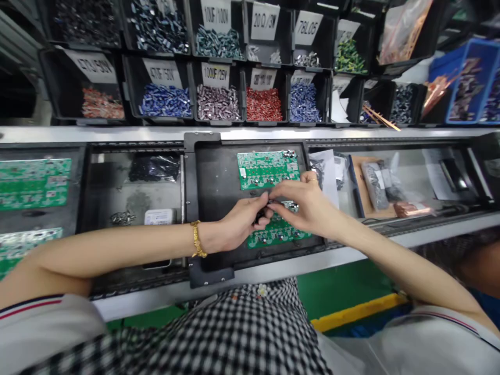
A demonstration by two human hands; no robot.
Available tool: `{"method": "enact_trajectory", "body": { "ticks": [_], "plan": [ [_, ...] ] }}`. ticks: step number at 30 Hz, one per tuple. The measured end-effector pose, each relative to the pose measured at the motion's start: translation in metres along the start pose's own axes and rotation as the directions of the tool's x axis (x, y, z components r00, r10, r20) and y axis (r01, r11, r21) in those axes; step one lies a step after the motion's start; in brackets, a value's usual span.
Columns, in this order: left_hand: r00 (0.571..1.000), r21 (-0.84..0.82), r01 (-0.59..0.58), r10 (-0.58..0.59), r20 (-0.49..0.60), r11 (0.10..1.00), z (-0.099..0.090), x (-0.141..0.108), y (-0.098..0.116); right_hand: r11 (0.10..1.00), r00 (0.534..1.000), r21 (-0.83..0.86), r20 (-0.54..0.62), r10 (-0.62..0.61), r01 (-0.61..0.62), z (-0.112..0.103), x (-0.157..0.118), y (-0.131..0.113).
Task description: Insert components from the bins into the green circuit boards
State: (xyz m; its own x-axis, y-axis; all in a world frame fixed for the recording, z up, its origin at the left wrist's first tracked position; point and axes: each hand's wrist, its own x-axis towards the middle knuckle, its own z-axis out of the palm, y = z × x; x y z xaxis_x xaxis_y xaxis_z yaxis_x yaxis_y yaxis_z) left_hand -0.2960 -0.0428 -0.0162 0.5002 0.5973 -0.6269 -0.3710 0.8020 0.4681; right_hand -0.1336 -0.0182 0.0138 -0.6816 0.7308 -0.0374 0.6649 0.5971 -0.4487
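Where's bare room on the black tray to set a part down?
Upper left of the black tray, bordered by its left edge, the upper green board and the left hand. Crowded at right: the right hand meets the left over the lower green board.

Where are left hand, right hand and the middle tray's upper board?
Left hand (239, 223): head view, back of hand.
Right hand (308, 204): head view, back of hand.
Upper board (267, 170): head view, middle of green face.

Metal-edged surface (107, 177) carries a black tray (214, 177) bearing two green circuit boards (267, 174), with a black plastic bag (154, 167), loose metal parts (122, 217) and a white rectangular item (158, 216) lying left of it.
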Motion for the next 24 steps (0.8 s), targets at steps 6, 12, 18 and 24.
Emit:
{"method": "enact_trajectory", "body": {
  "ticks": [6,12,18,24],
  "plan": [
    [0.965,0.023,0.241,-0.242,0.098,0.970,0.020,0.011,-0.005,0.968,0.994,-0.233,-0.085,0.075,-0.093,-0.007,-0.051,0.029],
    [0.963,0.190,0.258,-0.268,0.028,0.947,0.013,0.013,-0.018,0.907,0.993,-0.407,-0.017,0.113,-0.111,0.015,-0.065,0.062],
    [0.985,0.248,0.172,-0.174,-0.013,0.953,0.010,0.015,-0.018,0.894,0.996,-0.442,-0.002,0.088,-0.080,0.018,-0.062,0.063],
    [0.989,0.164,0.149,-0.145,-0.033,0.975,0.010,0.014,-0.017,0.889,0.996,-0.454,0.025,0.083,-0.063,0.018,-0.063,0.063]
  ]
}}
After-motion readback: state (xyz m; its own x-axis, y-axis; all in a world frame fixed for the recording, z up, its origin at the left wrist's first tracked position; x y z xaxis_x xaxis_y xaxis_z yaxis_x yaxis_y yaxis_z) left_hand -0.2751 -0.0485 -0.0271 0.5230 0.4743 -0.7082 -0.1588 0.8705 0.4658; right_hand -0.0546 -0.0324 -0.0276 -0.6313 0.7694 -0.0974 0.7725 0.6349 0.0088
